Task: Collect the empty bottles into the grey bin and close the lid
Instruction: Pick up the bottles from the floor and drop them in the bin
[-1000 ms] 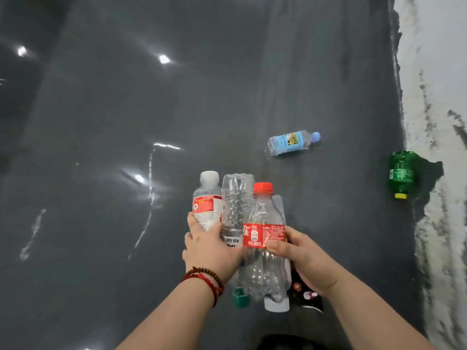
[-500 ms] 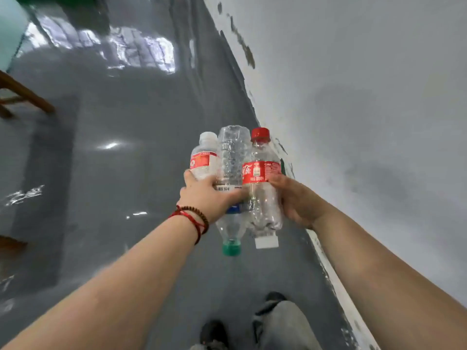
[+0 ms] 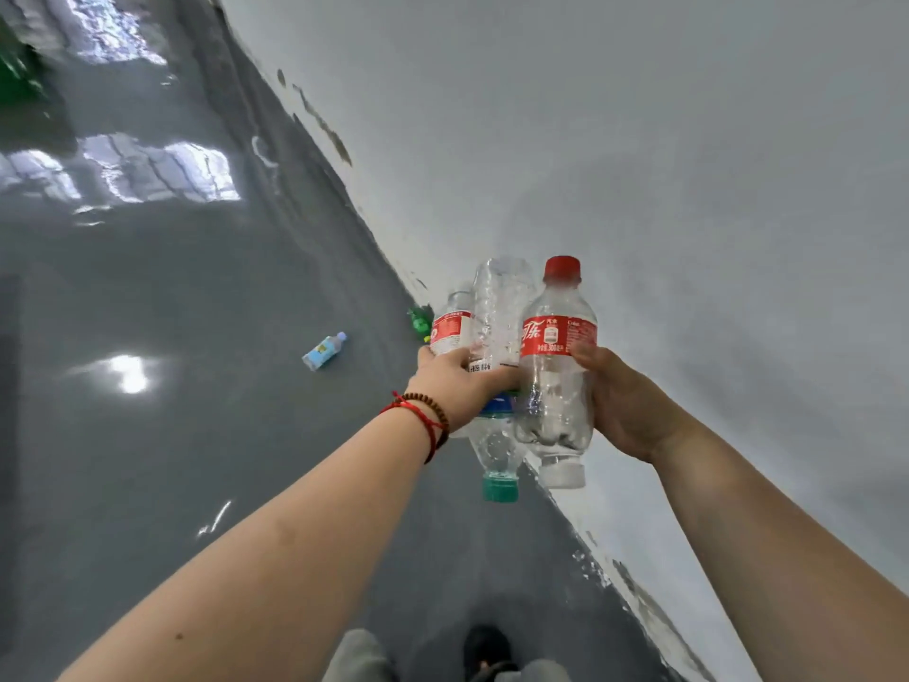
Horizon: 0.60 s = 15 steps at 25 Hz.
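Both hands hold a bunch of several empty clear bottles at chest height. My left hand grips a white-capped bottle with a red label and an upside-down ribbed bottle with a green cap. My right hand grips a red-capped cola bottle; an upside-down white cap of another bottle shows below it. A blue-labelled bottle lies on the floor ahead. A green bottle lies by the wall, partly hidden behind the held bunch. The grey bin is not in view.
The glossy dark grey floor runs ahead and to the left. A white wall with a scuffed base runs close along the right side. My legs and a black shoe show at the bottom edge. Something green is blurred at the far upper left.
The view has swung from straight down at the floor to along the wall. The two floor bottles left the view and are back in sight, farther ahead. Both hands keep their grip on the bunch.
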{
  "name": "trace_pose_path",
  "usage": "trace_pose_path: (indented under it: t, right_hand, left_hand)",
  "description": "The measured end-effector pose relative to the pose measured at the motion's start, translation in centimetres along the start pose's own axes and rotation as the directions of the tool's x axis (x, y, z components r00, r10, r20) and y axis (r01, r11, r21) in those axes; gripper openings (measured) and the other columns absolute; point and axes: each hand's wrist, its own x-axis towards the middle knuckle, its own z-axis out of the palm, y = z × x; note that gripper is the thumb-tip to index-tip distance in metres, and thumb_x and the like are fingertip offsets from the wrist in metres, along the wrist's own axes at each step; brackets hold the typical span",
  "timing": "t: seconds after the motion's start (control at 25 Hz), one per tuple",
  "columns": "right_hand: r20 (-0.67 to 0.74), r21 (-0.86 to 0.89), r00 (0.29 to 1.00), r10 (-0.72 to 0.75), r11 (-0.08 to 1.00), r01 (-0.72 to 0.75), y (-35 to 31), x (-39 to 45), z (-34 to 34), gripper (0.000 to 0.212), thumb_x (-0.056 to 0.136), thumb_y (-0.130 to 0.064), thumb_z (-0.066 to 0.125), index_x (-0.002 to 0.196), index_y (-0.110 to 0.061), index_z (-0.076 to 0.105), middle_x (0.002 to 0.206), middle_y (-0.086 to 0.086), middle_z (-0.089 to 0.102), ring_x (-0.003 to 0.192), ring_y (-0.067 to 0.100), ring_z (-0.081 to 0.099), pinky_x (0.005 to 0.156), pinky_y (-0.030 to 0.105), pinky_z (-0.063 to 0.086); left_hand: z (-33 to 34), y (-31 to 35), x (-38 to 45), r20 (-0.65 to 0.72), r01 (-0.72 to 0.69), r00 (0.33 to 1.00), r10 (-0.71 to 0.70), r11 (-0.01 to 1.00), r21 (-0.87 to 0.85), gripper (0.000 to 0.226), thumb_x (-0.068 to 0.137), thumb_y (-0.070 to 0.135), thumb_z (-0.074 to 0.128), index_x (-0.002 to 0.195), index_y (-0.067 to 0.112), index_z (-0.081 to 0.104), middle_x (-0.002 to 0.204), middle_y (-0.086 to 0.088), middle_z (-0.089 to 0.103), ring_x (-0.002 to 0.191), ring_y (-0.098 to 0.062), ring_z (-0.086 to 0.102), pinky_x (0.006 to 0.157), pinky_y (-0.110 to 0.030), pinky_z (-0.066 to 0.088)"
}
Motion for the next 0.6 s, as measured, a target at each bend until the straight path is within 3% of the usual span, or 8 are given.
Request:
trace_pose_path:
  t: [0.12, 0.24, 0.32, 0.44, 0.52, 0.6]
  right_hand:
    - [-0.183, 0.041, 0.982, -0.053, 0.997, 0.061, 1.9, -8.2, -3.9, 0.109, 0.035, -0.07, 0.078, 0.124, -0.01, 0.055, 0.123, 0.018, 0.062, 0.116, 0.037, 0.056, 0.107, 0.057, 0.034]
    - [-0.382, 0.086, 0.916, -0.118, 0.983, 0.162, 4.6, -16.3, -5.0, 0.099, 0.042, -0.07, 0.076, 0.121, -0.013, 0.057, 0.116, 0.012, 0.067, 0.111, 0.032, 0.061, 0.099, 0.049, 0.045]
    - [-0.429, 0.139, 0.893, -0.133, 0.968, 0.211, 6.4, -20.2, -3.9, 0.082, 0.052, -0.065, 0.075, 0.114, -0.014, 0.06, 0.109, 0.01, 0.07, 0.104, 0.029, 0.064, 0.089, 0.04, 0.052]
    - [-0.575, 0.219, 0.812, -0.099, 0.938, 0.269, 10.7, -26.3, -0.6, 0.07, 0.057, -0.061, 0.075, 0.11, -0.016, 0.064, 0.109, 0.01, 0.07, 0.104, 0.028, 0.065, 0.092, 0.041, 0.05]
    - [-0.678, 0.301, 0.735, -0.008, 0.909, 0.287, 13.9, -29.8, 1.8, 0.086, 0.051, -0.061, 0.079, 0.118, -0.011, 0.061, 0.115, 0.017, 0.066, 0.11, 0.035, 0.06, 0.1, 0.049, 0.043]
    - [-0.744, 0.401, 0.661, 0.1, 0.858, 0.322, 16.5, -34.0, 4.0, 0.106, 0.045, -0.06, 0.081, 0.13, -0.003, 0.05, 0.124, 0.025, 0.059, 0.116, 0.041, 0.054, 0.105, 0.054, 0.037]
  left_hand:
    - [6.1, 3.0, -2.7, 0.182, -0.108, 0.978, 0.098, 0.993, 0.043, 0.106, 0.032, 0.076, 0.054, 0.122, 0.021, 0.058, 0.134, -0.008, 0.034, 0.111, -0.029, 0.051, 0.101, -0.045, 0.044]
    - [11.1, 4.4, -6.3, 0.361, -0.242, 0.913, 0.189, 0.965, 0.106, 0.104, 0.034, 0.074, 0.055, 0.121, 0.019, 0.058, 0.13, -0.008, 0.037, 0.106, -0.029, 0.054, 0.098, -0.045, 0.046]
    - [13.0, 3.6, -8.4, 0.43, -0.298, 0.871, 0.238, 0.951, 0.078, 0.091, 0.036, 0.073, 0.055, 0.111, 0.021, 0.062, 0.125, -0.007, 0.041, 0.096, -0.022, 0.056, 0.092, -0.039, 0.047]
    - [15.8, 0.4, -12.9, 0.591, -0.371, 0.755, 0.285, 0.928, 0.025, 0.065, 0.04, 0.07, 0.054, 0.089, 0.028, 0.063, 0.121, -0.009, 0.047, 0.087, -0.018, 0.057, 0.082, -0.034, 0.048]
    - [17.7, -1.7, -15.8, 0.653, -0.376, 0.705, 0.278, 0.927, 0.011, 0.064, 0.04, 0.068, 0.052, 0.087, 0.026, 0.063, 0.12, -0.012, 0.049, 0.087, -0.02, 0.058, 0.073, -0.032, 0.049]
    - [19.8, -3.4, -20.0, 0.729, -0.336, 0.649, 0.219, 0.942, 0.016, 0.074, 0.04, 0.068, 0.053, 0.096, 0.021, 0.063, 0.122, -0.014, 0.051, 0.091, -0.027, 0.061, 0.079, -0.037, 0.052]
